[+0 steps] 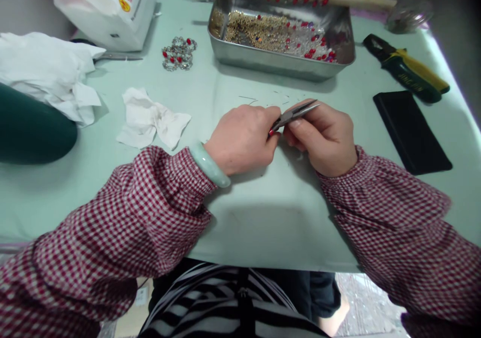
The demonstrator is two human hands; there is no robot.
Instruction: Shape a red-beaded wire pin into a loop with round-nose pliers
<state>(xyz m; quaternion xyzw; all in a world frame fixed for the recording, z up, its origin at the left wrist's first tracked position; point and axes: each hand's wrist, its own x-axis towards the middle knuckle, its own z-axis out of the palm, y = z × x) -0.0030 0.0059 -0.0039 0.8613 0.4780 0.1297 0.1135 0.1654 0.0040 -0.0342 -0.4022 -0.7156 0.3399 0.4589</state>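
Near the middle of the table, my left hand (246, 136) is closed round the handles of small needle-nose pliers (295, 114), whose jaws point right. A bit of red shows at the handles, between the fingers. My right hand (325, 135) is closed beside the jaws, thumb and fingers pinched together; whatever they hold is too small or hidden to name. Short thin wires (248, 98) lie on the table just beyond the hands. A metal tray (278, 62) behind them contains gold-coloured, clear and red beads.
Beaded loops (178, 55), crumpled tissue (150, 120) and a dark green object (33, 125) are at left. Green-yellow pliers (409, 70) and a black flat object (412, 130) lie right. A wooden rod (361, 1) with hanging beaded pieces spans the back.
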